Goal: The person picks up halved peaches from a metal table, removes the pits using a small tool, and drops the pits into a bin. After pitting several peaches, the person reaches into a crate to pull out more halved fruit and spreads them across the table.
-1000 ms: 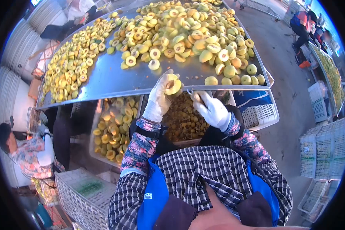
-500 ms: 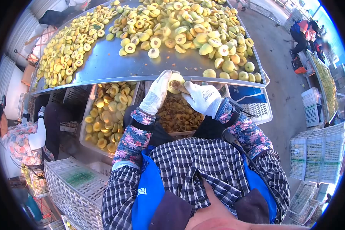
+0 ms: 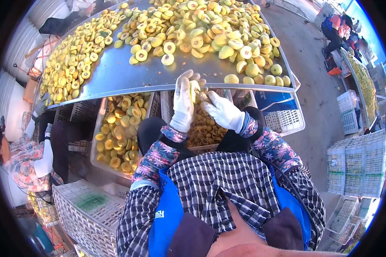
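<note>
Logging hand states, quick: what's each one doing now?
Left hand: holding a cut stone fruit.
Right hand: curled at the fruit; whether it holds anything cannot be told.

Here we are, and from my station I've got both hands raised close together. My left hand (image 3: 185, 98) stands upright, white-gloved, fingers (image 3: 185, 77) pointing up and curling inward, cupped in a hold. Just right of that grip, my right hand (image 3: 224, 111), gloved too, bunches its fingers (image 3: 208, 105) tight, aimed at the left palm. Below and left of the grip, my left forearm (image 3: 156, 158) slants up; below and right, my right forearm (image 3: 274, 147) angles inward.
</note>
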Tool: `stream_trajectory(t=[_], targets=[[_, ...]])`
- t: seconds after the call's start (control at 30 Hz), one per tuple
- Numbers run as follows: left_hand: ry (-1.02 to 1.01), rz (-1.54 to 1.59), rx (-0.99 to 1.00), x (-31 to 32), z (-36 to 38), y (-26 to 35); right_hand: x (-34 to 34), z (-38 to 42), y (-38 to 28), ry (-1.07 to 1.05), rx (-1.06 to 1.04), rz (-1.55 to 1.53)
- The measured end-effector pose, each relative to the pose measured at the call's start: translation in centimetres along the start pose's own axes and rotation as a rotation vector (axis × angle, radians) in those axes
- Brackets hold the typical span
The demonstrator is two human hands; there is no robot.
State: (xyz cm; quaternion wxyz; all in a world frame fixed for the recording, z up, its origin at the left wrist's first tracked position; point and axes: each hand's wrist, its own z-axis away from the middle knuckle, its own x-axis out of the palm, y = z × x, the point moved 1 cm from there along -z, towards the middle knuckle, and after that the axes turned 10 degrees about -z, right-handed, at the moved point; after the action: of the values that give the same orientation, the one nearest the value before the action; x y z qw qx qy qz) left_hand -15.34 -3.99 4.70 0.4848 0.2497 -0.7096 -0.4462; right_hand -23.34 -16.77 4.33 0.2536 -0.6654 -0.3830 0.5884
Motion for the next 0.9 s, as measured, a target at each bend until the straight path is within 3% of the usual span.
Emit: stream_trajectory(t=[0.07, 0.13, 0.2, 0.23, 0.27, 0.33, 0.4, 0.47, 0.53, 0.67, 0.7, 0.73, 0.8, 0.87, 0.9], targets=[[-0.045, -0.122, -0.224, -1.1, 0.0, -0.1, -0.3, 0.6, -0.2, -0.169, 0.109, 0.072], [-0.128, -0.221, -0.290, -1.6, -0.4, 1.3, -1.4, 0.9, -2.6, -0.100, 0.204, -0.072], [-0.312, -0.235, -0.538, -2.4, -1.1, 0.6, -2.0, 1.1, -3.2, -0.256, 0.278, -0.013], [-0.292, -0.231, -0.583, -2.6, -1.4, 0.5, -1.6, 1.1, -2.0, -0.219, 0.230, -0.027], [-0.292, -0.232, -0.582, -2.5, -1.2, 0.4, -1.3, 1.2, -1.5, -0.218, 0.229, -0.026], [-0.124, 0.113, -0.460, -1.7, -0.7, 0.1, -0.9, 1.1, -0.8, -0.198, 0.496, -0.462], [0.056, 0.074, -0.145, -0.6, 0.5, -1.1, -0.9, 1.0, -1.7, -0.198, 0.542, -0.580], [0.044, -0.083, -0.108, -1.0, 1.0, -1.5, -0.4, 1.1, -1.6, -0.201, 0.598, -0.708], [-0.024, -0.097, -0.203, -1.6, 1.0, -0.9, 0.4, 1.2, -0.6, -0.178, 0.371, -0.391], [-0.143, -0.198, -0.414, -2.4, 0.0, -0.8, -0.2, 1.3, -1.0, -0.218, 0.301, -0.144], [-0.080, -0.195, -0.422, -2.1, -0.3, -1.0, 1.1, 1.1, 0.1, -0.086, 0.131, -0.149], [-0.083, -0.197, -0.425, -1.8, -0.4, -1.5, 1.5, 1.5, 1.4, -0.083, 0.134, -0.151], [0.037, -0.059, -0.309, -1.4, -0.5, -2.3, 1.9, 1.7, -0.8, -0.179, 0.602, -1.076], [0.083, -0.050, -0.261, -1.1, -0.3, -2.2, 2.2, 1.6, -1.7, -0.071, 0.660, -1.195], [0.008, -0.059, -0.319, -1.2, -0.3, -1.8, 2.0, 1.6, -1.5, -0.100, 0.607, -1.087]])
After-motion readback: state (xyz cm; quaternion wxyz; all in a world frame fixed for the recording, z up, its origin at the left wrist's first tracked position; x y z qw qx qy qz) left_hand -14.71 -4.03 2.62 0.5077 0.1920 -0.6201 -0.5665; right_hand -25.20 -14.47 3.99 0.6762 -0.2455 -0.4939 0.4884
